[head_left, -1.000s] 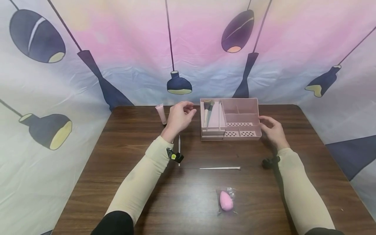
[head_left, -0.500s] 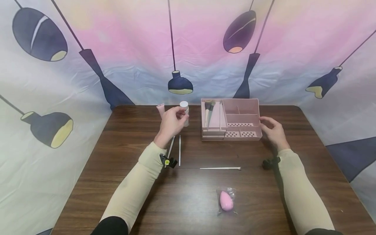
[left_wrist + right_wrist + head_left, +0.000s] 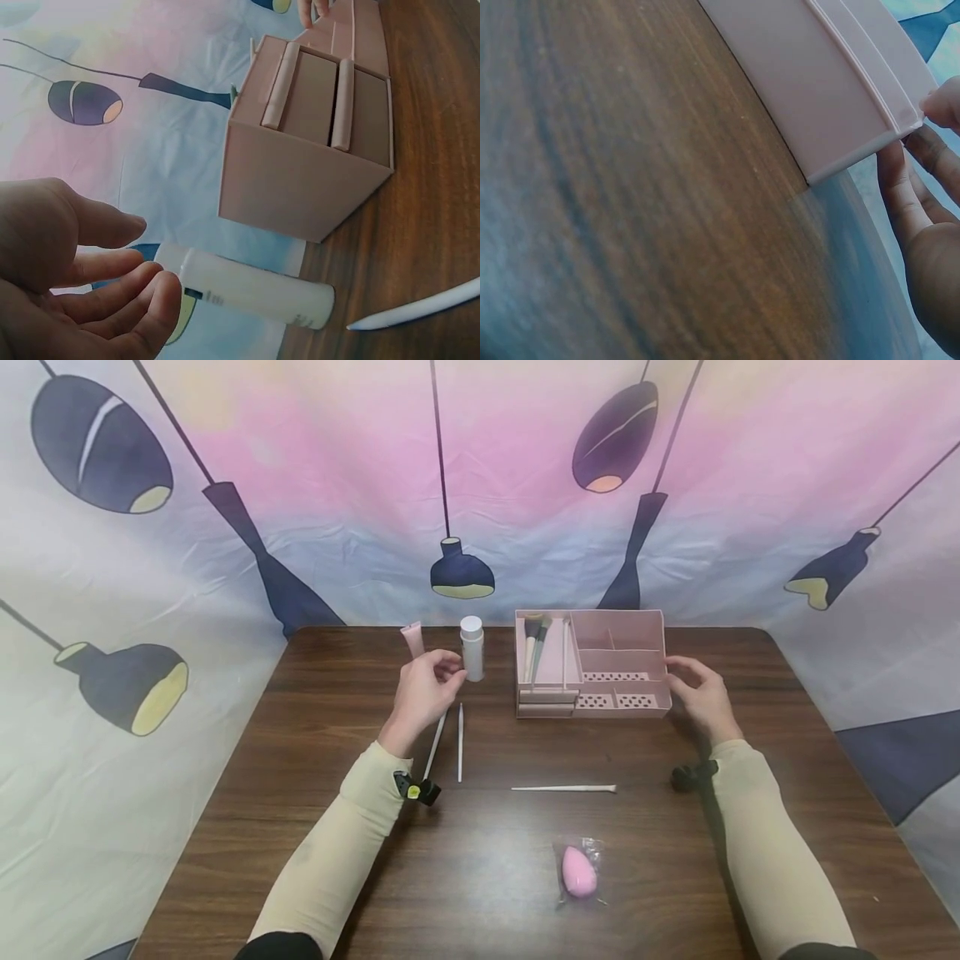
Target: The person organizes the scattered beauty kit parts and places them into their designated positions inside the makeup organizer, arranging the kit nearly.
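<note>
The bottle (image 3: 472, 652) stands upright near the back of the surface (image 3: 622, 827), just left of the box (image 3: 637, 631). It is white, round and smooth, with a white cap. It looks light and stiff, maybe a bit slippery, and could tip, so its round middle seems best to hold. The left hand (image 3: 423, 697) is right by it; that grip has thumb and fingers apart, with nothing between them. I cannot tell if a fingertip touches the bottle.

The right hand (image 3: 703, 697) pinches the box's right edge, so that grip is together on it. The box is pink and looks like hard, thin plastic, with flat walls, little holes and two drawers (image 3: 548, 697). Brushes (image 3: 542, 639) with fluffy heads lean inside.

A pink tube (image 3: 412, 639), likely squishy, is behind the left hand. Nearer lie thin, hard sticks (image 3: 461, 743) and an egg-shaped sponge (image 3: 579, 872), probably soft, in a clear, crinkly bag (image 3: 592, 847).
</note>
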Demonstrator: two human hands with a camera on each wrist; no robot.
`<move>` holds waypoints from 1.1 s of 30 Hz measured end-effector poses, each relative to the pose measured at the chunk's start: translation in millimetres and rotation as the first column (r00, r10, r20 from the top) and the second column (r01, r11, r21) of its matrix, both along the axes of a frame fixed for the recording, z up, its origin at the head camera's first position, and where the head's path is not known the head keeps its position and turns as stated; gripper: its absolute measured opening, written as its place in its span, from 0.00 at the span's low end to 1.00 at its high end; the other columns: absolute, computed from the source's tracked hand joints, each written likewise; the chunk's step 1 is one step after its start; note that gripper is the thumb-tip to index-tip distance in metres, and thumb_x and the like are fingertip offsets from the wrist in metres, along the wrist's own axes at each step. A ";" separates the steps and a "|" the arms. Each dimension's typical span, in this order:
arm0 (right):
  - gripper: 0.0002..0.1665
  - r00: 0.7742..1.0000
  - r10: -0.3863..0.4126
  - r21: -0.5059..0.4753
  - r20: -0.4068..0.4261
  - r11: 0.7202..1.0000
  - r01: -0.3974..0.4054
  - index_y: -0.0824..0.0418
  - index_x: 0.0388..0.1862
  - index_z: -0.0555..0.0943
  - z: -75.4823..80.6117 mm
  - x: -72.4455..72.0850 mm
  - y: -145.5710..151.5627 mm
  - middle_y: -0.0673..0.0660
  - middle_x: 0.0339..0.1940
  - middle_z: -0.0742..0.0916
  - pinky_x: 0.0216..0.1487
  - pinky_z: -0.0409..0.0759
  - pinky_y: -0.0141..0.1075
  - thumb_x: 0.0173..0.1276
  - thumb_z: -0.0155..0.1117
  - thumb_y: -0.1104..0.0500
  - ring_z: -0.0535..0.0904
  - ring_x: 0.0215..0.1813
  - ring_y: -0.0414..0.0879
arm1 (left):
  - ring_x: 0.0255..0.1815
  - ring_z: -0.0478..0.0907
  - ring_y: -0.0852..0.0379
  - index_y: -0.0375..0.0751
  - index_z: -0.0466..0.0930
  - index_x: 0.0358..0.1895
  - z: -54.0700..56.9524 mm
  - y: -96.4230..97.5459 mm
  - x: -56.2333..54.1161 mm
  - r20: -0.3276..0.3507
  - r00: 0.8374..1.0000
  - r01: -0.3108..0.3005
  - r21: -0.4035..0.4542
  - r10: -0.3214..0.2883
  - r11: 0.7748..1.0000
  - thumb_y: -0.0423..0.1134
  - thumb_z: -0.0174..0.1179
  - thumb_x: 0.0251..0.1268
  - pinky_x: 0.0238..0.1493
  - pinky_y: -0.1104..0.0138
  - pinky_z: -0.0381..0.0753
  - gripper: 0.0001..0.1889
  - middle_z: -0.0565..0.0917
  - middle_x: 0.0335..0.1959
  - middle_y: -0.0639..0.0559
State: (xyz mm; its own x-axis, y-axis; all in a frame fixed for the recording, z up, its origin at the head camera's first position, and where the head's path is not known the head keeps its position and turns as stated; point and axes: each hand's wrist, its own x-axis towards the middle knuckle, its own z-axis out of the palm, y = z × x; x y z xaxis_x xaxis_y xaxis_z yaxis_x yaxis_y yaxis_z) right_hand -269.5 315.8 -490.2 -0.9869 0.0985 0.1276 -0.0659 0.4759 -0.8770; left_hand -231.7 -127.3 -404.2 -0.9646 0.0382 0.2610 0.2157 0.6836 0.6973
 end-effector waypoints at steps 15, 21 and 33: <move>0.23 1.000 0.003 0.000 -0.008 1.000 -0.003 0.60 0.62 0.76 0.2 -1.0 1.5 0.57 0.57 0.82 0.47 0.73 0.20 0.71 0.61 0.55 0.75 0.49 0.26 | 0.36 0.81 0.52 0.36 0.83 0.47 -32.2 -18.2 14.0 0.118 0.989 -0.078 -0.061 0.085 0.995 0.37 0.64 0.62 0.38 0.60 0.79 0.12 0.85 0.35 0.47; 0.23 1.000 0.003 -0.011 -0.011 1.000 -0.003 0.60 0.62 0.76 -0.8 -2.0 2.5 0.53 0.55 0.83 0.46 0.74 0.20 0.71 0.61 0.56 0.75 0.49 0.27 | 0.35 0.80 0.53 0.40 0.83 0.42 -46.0 -23.9 19.6 0.183 0.977 -0.087 -0.130 0.110 0.988 0.36 0.61 0.59 0.38 0.60 0.76 0.09 0.84 0.33 0.50; 0.23 0.998 0.005 -0.023 -0.057 1.000 -0.007 0.65 0.61 0.76 -1.7 0.5 -0.7 0.65 0.55 0.81 0.42 0.75 0.18 0.69 0.62 0.60 0.75 0.47 0.29 | 0.37 0.79 0.50 0.42 0.83 0.39 -67.7 -32.0 23.0 0.228 0.964 -0.092 -0.185 0.134 0.978 0.37 0.62 0.53 0.43 0.55 0.75 0.09 0.84 0.32 0.52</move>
